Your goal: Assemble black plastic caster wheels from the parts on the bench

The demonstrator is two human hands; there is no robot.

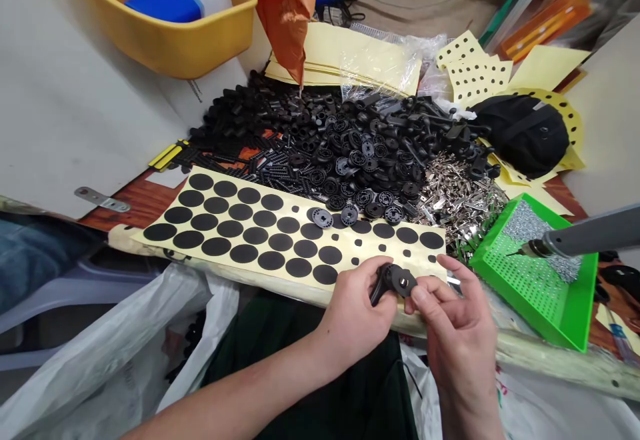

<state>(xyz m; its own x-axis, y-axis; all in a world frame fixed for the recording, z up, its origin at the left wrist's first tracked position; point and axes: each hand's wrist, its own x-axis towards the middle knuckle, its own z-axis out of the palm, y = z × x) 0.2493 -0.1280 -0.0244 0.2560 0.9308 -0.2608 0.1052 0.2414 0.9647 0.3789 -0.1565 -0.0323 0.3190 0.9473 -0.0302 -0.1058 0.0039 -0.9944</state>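
My left hand (356, 313) and my right hand (453, 323) meet over the near table edge, both pinching one small black plastic part (395, 281) with a round disc on it. Just beyond them lies a yellow backing sheet (280, 230) covered with several black round stickers. Behind the sheet spreads a heap of black plastic wheels and parts (350, 147), with a pile of small metal clips (460, 200) at its right.
A green perforated tray (537, 280) of small screws sits at the right, with a grey powered screwdriver (580, 239) pointing into it. A yellow tub (165, 33) stands at the back left. White plastic bags (115, 353) hang below the table edge. A black cap (523, 130) lies at the back right.
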